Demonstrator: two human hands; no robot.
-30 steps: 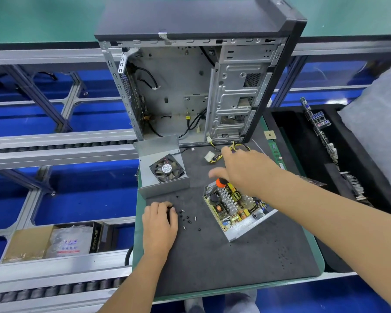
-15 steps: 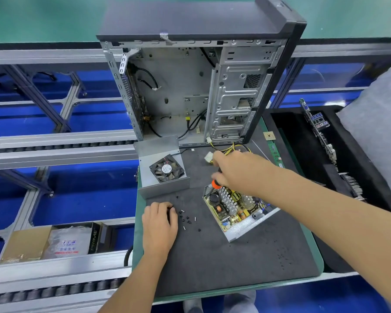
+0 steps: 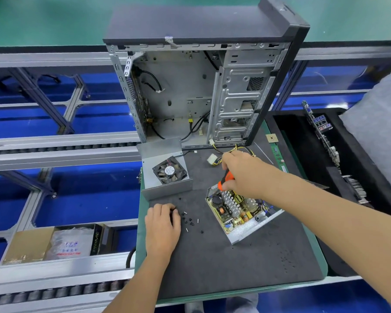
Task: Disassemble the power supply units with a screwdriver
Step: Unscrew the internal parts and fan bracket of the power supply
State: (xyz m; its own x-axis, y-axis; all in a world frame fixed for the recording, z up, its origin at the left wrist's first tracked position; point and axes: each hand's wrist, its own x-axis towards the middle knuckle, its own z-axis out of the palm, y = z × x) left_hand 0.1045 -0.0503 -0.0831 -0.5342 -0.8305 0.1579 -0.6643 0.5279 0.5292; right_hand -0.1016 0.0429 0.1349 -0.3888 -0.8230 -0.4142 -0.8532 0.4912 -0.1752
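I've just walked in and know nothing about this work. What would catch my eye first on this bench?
Probably the gutted computer case standing upright at the back of the dark mat, its side open. In front of it, the right hand grips an orange-handled screwdriver over an opened power supply with its circuit board bare. The left hand rests beside scattered loose screws, near a metal cover with a fan.

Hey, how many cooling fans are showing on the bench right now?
1: a black fan sits in the grey metal cover at the mat's far left, beside the computer case. Others may be hidden inside parts.
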